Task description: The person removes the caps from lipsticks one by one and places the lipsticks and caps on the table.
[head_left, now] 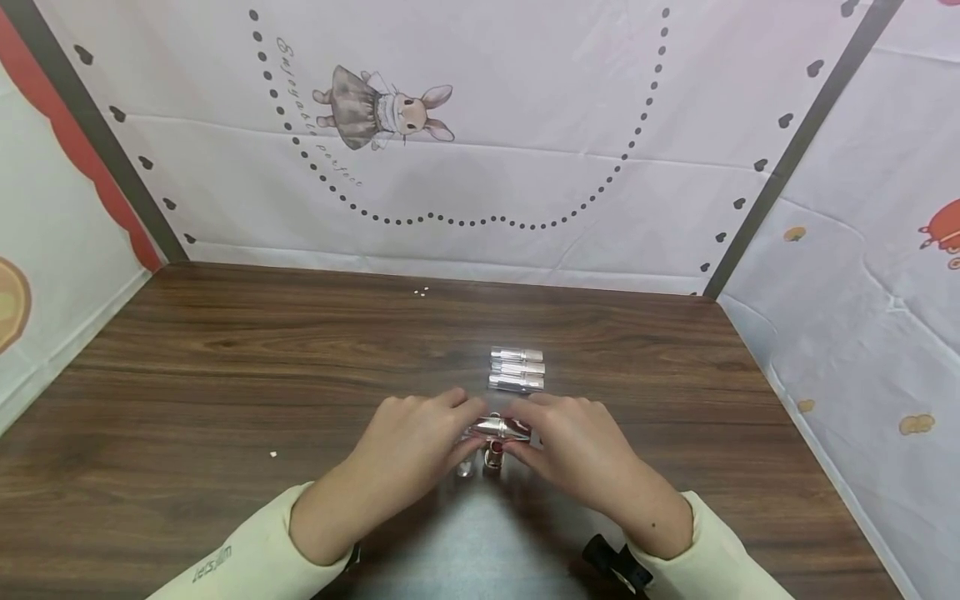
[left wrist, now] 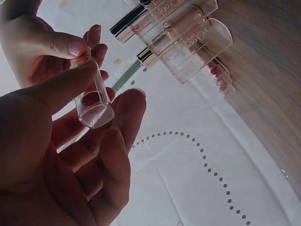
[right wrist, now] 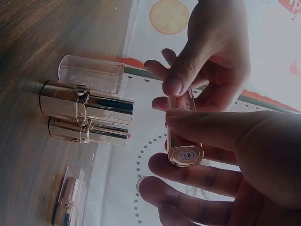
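Observation:
My left hand (head_left: pixel 420 429) and right hand (head_left: pixel 573 442) hold one lipstick (head_left: pixel 501 428) level between them, each gripping an end. The left fingers pinch its clear cap (left wrist: pixel 96 115), and a dark red tip shows inside. At the other end, my right hand pinches the shiny gold base (right wrist: pixel 186 156), which bears a round label. Beneath and just in front of the hands, an uncapped gold lipstick (head_left: pixel 492 458) stands upright beside a loose clear cap (head_left: pixel 465 467). The right wrist view shows two gold tubes (right wrist: pixel 61 101) side by side next to that clear cap (right wrist: pixel 91 74).
Beyond the hands, several silvery-looking capped lipsticks (head_left: pixel 517 368) lie in a row on the brown wooden table (head_left: pixel 225 350). Small white bits (head_left: pixel 422 292) lie near the back edge, another white bit (head_left: pixel 273 454) at left. Printed white cloth (head_left: pixel 525 108) walls the table on three sides.

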